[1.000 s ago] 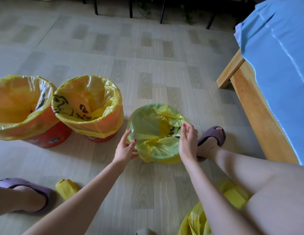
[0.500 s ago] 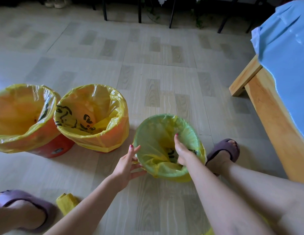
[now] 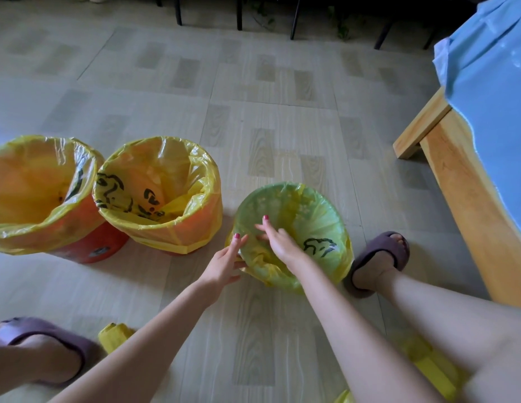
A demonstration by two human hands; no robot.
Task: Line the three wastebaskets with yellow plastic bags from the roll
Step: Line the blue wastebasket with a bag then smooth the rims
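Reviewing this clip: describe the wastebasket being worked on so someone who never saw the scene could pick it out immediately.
Start at the wooden bed frame on the right and go left past the slippered foot: the green wastebasket stands there on the floor. The right hand reaches inside it and the left hand touches its rim. It is the smallest of three, and its two neighbours are orange-red.

This is looking like a room in a home. A pale wood-patterned tile floor [image 3: 282, 112] is spreading out from a light wooden bed frame [image 3: 468, 199] that is carrying a blue sheet [image 3: 494, 91]. Left of that frame, dark thin furniture legs [image 3: 238, 13] are standing along the far wall, and soft purple house slippers [image 3: 381, 254] are sitting on bare feet just beside it.
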